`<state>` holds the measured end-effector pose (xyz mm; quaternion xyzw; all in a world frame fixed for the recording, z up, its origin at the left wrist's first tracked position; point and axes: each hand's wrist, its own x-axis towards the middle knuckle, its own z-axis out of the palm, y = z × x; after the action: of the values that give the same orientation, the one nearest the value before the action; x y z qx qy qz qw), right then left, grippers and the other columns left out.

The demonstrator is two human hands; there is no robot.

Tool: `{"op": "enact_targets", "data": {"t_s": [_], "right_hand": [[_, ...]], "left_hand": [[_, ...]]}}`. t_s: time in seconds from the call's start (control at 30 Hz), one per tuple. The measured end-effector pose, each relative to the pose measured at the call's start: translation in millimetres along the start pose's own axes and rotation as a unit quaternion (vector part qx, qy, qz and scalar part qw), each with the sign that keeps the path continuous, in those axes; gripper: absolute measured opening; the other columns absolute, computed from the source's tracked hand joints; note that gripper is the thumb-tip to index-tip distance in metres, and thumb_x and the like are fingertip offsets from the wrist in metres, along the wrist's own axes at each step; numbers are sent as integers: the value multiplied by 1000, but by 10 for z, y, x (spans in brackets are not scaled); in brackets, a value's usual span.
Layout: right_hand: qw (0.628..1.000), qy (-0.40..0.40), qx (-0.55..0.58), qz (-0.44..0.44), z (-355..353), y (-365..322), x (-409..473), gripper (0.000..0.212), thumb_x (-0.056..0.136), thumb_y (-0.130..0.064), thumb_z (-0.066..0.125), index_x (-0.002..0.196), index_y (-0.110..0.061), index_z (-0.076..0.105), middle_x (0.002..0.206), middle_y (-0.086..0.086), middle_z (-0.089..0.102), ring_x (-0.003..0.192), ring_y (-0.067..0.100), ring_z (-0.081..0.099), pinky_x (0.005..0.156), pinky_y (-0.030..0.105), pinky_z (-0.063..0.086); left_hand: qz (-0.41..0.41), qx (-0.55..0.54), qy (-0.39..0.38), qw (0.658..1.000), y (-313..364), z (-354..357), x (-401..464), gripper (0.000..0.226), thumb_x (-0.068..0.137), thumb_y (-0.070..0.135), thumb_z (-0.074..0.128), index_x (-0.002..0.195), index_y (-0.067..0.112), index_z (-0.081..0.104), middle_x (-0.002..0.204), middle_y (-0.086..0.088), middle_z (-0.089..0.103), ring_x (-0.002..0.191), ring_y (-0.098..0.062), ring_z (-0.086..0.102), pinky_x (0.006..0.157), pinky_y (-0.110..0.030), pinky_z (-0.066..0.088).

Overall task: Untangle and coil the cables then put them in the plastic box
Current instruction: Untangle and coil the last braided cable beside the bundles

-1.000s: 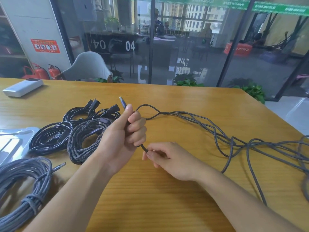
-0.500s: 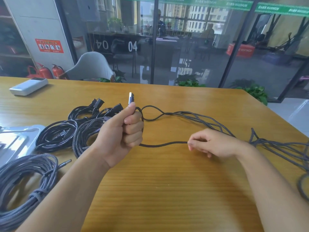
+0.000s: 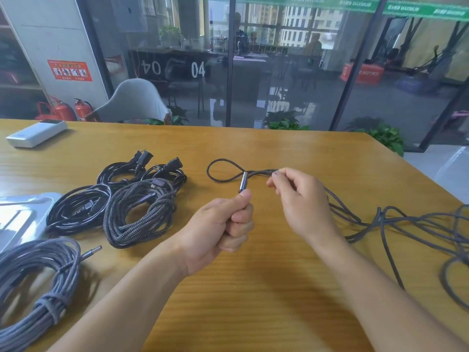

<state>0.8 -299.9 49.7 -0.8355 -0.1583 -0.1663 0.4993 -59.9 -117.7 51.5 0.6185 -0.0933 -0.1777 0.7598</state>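
Braided grey cable (image 3: 350,212) lies loose across the wooden table (image 3: 253,288) (right side, tangled). Left hand (image 3: 220,224) grips its plug end (image 3: 243,182) in a closed fist; right hand (image 3: 302,199) pinches the cable beside a small loop (image 3: 215,171).

A dark braided cable (image 3: 360,219) sprawls tangled at the right, one loop reaching left to its metal plug (image 3: 243,182). Four coiled cables lie left: two black (image 3: 76,209), one braided (image 3: 137,214), one grey and tied (image 3: 33,278). The clear plastic box (image 3: 22,214) sits far left.
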Motion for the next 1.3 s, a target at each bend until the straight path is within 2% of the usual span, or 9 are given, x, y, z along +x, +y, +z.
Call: {"op": "enact_targets", "data": {"t_s": [0.13, 0.27, 0.43, 0.6, 0.77, 0.9, 1.03, 1.17, 1.3], "right_hand": [[996, -39, 79, 10, 36, -112, -78, 28, 108, -19, 52, 99, -24, 78, 83, -21, 62, 64, 10, 58, 52, 35, 52], [996, -52, 53, -45, 119, -174, -200, 24, 103, -20, 65, 122, -27, 77, 99, -9, 65, 90, 16, 68, 66, 27, 61], [996, -13, 33, -82, 142, -256, -284, 9, 87, -22, 84, 93, -27, 79, 86, -15, 74, 84, 11, 72, 69, 17, 52], [986, -119, 110, -24, 127, -278, -296, 17, 95, -16, 75, 108, -27, 78, 94, -12, 78, 89, 13, 74, 78, 33, 62], [969, -230, -92, -7, 9, -285, -256, 21, 107, -27, 53, 94, -32, 68, 76, -14, 70, 58, 2, 60, 60, 18, 43], [935, -352, 27, 44, 97, -333, -333, 23, 110, -16, 44, 111, -30, 63, 90, -2, 70, 70, 12, 67, 65, 28, 57], [905, -405, 105, 77, 182, -283, -377, 18, 112, -15, 42, 115, -17, 60, 86, 5, 68, 69, 21, 63, 62, 37, 58], [867, -468, 95, 141, 211, -269, -386, 43, 114, -35, 36, 99, -6, 64, 74, 5, 67, 56, 18, 59, 54, 32, 54], [866, -484, -27, 119, 244, -249, -372, 68, 107, -62, 30, 76, -11, 63, 56, 0, 56, 44, 15, 46, 46, 22, 42]], "left_hand": [[18, 24, 39, 999, -33, 17, 31, 47, 110, 43, 36, 68, 23, 28, 62, 4, 18, 51, -13, 14, 49, -25, 15], [44, 53, 108, 992, -64, 42, 60, 46, 110, 45, 35, 72, 20, 26, 64, 3, 20, 55, -15, 17, 49, -23, 19], [74, 54, 172, 981, -46, 58, 85, 52, 105, 58, 37, 70, 21, 37, 65, 3, 22, 58, -15, 18, 51, -24, 18], [103, 66, 228, 966, -24, 25, 86, 47, 112, 35, 41, 71, 14, 44, 60, 6, 30, 54, -13, 22, 50, -25, 19], [136, 54, 298, 943, 32, -173, 67, 37, 112, 31, 39, 84, 9, 50, 62, 0, 35, 53, -14, 24, 51, -26, 22], [164, 68, 287, 941, -1, -173, 73, 50, 113, 37, 33, 83, 5, 56, 67, -9, 49, 54, -20, 38, 56, -36, 32], [151, -51, 214, 964, 24, -145, 51, 46, 113, 42, 33, 81, 12, 48, 68, -9, 52, 57, -24, 43, 48, -34, 35], [153, -132, 167, 965, 68, -96, 27, 46, 112, 41, 34, 74, 16, 41, 61, -4, 40, 63, -24, 49, 73, -36, 40], [131, -179, 96, 970, 136, -98, -28, 48, 110, 41, 36, 65, 22, 37, 54, 7, 22, 47, -12, 20, 48, -26, 22]]}}
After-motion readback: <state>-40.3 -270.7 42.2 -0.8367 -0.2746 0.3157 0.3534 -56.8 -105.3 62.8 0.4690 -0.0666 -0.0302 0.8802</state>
